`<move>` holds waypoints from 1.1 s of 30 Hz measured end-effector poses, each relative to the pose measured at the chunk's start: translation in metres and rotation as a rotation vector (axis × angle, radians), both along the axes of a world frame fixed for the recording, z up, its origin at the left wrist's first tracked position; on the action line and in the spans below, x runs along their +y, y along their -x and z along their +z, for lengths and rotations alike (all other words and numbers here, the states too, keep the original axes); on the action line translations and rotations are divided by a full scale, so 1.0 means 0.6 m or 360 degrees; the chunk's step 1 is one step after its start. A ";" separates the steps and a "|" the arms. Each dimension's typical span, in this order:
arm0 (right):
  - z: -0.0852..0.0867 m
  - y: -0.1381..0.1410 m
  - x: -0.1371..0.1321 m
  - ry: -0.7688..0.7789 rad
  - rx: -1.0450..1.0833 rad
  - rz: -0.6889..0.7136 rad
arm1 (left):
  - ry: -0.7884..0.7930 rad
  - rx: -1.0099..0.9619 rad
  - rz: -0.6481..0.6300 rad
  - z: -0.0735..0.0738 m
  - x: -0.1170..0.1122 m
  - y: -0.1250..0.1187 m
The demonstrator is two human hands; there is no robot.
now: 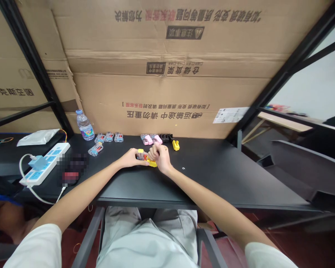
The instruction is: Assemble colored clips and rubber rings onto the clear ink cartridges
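Note:
My left hand (129,158) grips a small clear plastic gadget (141,155) with yellow and red parts, thumb on the near side and fingers behind. A yellow piece (152,163) sticks out at its right end. My right hand (161,159) is curled into a fist right against that end; what its fingers hold is hidden. Behind the hands stand pink-and-clear gadgets (147,140) beside black plastic parts (166,137). A loose yellow plastic part (175,145) lies just right of them. Several similar clear gadgets (108,137) rest farther left.
A water bottle (85,125) stands at the back left. On the left are a white power strip (46,163) with a cable, a blurred dark object (72,169) and a white packet (38,137). Cardboard (167,89) walls the black table's (212,182) back. A tiny white bit (183,168) lies right.

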State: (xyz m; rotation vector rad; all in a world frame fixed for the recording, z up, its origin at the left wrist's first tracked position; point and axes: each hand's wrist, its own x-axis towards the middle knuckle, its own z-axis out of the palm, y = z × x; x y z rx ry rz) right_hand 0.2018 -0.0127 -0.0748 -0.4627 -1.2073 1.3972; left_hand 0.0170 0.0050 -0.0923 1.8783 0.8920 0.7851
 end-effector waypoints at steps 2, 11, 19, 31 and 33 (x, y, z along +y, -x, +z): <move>0.001 -0.001 0.001 -0.0002 0.0024 -0.0053 | -0.0082 -0.0005 0.0027 -0.002 0.000 -0.004; 0.017 -0.029 0.010 -0.0272 -0.0109 -0.0352 | -0.0487 0.0076 0.0338 0.004 0.017 0.016; -0.018 -0.041 0.025 -0.0490 -0.0466 -0.0480 | -0.0650 0.0300 0.0404 0.005 0.028 0.029; -0.008 -0.046 0.020 -0.0537 -0.0611 -0.0553 | -0.0111 -0.0061 0.0208 0.006 0.024 0.025; -0.005 -0.047 0.018 -0.0539 -0.0634 -0.0568 | -0.0007 0.0005 0.0035 0.005 0.022 0.026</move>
